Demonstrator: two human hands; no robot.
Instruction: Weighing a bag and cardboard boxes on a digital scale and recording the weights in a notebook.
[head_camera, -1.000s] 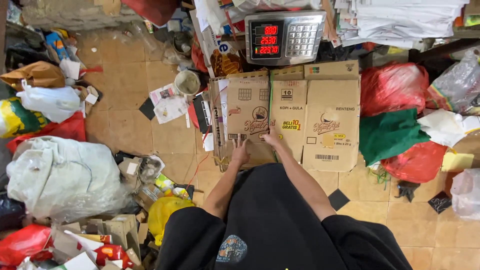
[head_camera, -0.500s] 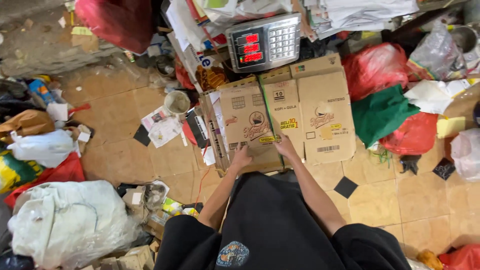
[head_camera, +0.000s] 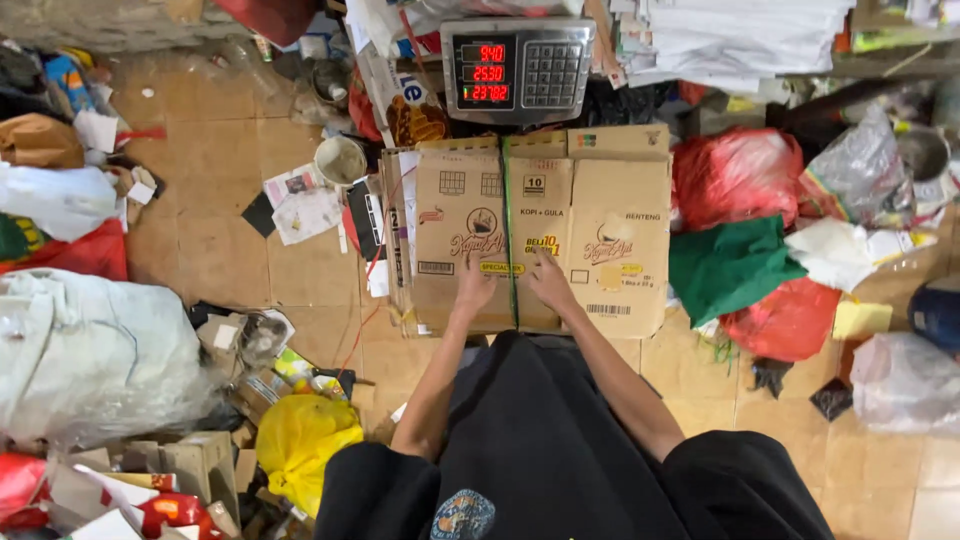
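- both hands, left (head_camera: 474, 287) and right (head_camera: 549, 281), lie flat and open on the bundle of flattened cardboard boxes (head_camera: 540, 225), gripping nothing
- bundle sits on the floor, digital scale (head_camera: 516, 68) at its 12 o'clock, green cloth (head_camera: 730, 265) at 3

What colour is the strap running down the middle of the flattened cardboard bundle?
Green. The strap runs lengthwise over the flattened cardboard bundle, between both hands; the head view shows it best.

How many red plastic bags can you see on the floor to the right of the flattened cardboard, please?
2: one red bag beside the cardboard's upper right corner, another lower down, partly under a green cloth. More may be hidden.
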